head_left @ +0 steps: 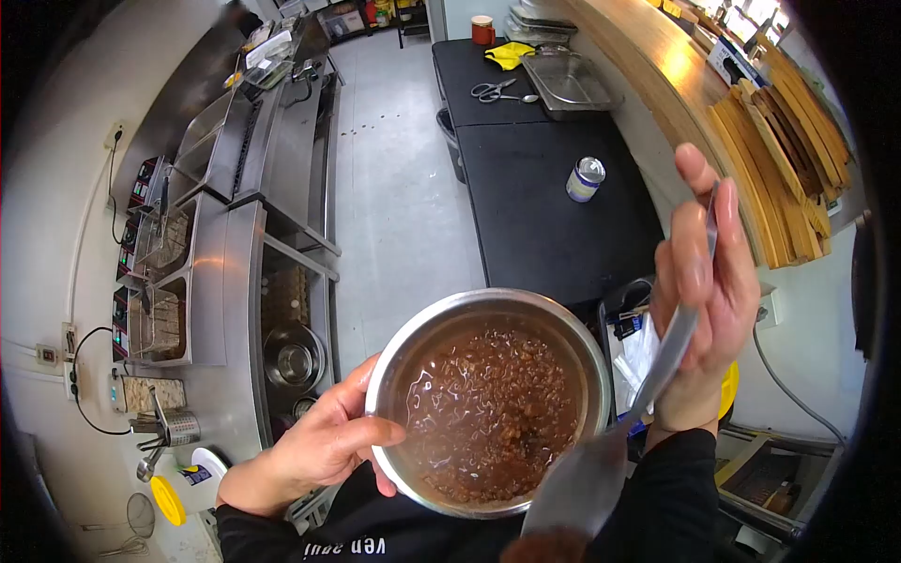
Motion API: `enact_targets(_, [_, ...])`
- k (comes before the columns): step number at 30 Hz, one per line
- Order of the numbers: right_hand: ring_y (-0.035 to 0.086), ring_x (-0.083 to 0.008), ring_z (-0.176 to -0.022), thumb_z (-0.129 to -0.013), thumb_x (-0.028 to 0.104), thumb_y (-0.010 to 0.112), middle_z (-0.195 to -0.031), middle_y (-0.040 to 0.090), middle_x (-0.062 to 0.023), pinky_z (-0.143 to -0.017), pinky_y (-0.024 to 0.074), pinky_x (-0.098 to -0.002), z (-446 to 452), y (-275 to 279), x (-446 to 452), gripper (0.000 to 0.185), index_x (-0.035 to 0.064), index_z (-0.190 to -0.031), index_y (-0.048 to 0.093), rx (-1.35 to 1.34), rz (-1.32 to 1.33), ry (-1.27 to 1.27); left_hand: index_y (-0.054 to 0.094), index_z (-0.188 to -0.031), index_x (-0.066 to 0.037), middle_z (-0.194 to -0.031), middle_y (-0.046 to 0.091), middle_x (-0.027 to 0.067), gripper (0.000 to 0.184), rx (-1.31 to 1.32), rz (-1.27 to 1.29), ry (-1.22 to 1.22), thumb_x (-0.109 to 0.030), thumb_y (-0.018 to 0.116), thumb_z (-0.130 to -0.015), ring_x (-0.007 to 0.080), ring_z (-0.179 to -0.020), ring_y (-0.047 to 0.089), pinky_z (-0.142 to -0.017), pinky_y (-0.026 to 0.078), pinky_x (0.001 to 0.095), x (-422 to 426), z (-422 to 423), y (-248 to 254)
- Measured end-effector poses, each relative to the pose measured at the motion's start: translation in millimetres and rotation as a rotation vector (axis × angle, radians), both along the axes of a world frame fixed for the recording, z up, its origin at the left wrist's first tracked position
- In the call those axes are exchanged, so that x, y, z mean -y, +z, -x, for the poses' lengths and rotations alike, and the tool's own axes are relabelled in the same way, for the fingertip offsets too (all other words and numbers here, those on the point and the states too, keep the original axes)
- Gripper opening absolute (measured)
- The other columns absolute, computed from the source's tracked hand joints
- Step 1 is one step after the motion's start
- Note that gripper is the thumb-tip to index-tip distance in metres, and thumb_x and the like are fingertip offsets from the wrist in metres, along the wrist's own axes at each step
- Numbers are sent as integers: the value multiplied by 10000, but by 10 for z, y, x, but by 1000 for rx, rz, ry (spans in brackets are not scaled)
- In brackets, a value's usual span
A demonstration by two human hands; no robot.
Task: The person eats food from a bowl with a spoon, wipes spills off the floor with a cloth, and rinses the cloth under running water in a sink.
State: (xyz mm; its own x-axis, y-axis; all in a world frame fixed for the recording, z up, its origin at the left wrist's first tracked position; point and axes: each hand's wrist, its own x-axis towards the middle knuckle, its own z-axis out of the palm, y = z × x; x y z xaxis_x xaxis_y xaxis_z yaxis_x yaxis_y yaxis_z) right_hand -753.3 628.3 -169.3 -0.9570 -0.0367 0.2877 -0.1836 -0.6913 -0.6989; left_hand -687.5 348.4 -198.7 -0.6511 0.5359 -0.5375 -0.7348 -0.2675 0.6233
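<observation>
A round metal bowl holds a brown, wet, grainy mixture. My left hand grips the bowl's left side, with the thumb over the rim. On the right, my right hand holds a large metal spoon by its handle, the handle between the fingers. The spoon's broad end hangs at the bowl's lower right rim, with brown matter at its tip. Beyond the bowl, a closed can stands on the black table.
At the back of the table are a metal tray, scissors, a small spoon, a yellow cloth and a red cup. Fryers and steel counters line the left. Wooden boards stand at right.
</observation>
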Motion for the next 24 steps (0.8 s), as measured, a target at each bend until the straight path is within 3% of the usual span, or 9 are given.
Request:
enact_targets(7, [508, -104, -388, -1010, 264, 264, -695, 571, -119, -303, 398, -175, 175, -191, -145, 449, -82, -1279, 359, 14, -121, -75, 218, -1406, -48, -1128, 538, 144, 683, 25, 3, 29, 48, 490, -786, 194, -724, 660, -493, 585, 273, 56, -14, -15])
enact_targets(15, [506, -72, -403, -1009, 287, 274, -709, 575, -79, -322, 413, -164, 237, -284, -145, 459, -64, -1288, 372, -32, -311, -176, 265, -1392, -76, -1098, 551, 120, 656, -64, 43, 175, 42, 483, -784, 181, -699, 653, -457, 577, 269, 135, 44, -223])
enact_targets(24, [532, -73, -451, -1010, 309, 253, -748, 607, -92, -377, 451, -177, 215, -329, -29, 481, -57, -1304, 357, -128, -500, -271, 257, -1394, -94, -1136, 527, 115, 652, -113, 59, 314, 68, 451, -793, 206, -795, 657, -504, 603, 301, 254, 118, -495])
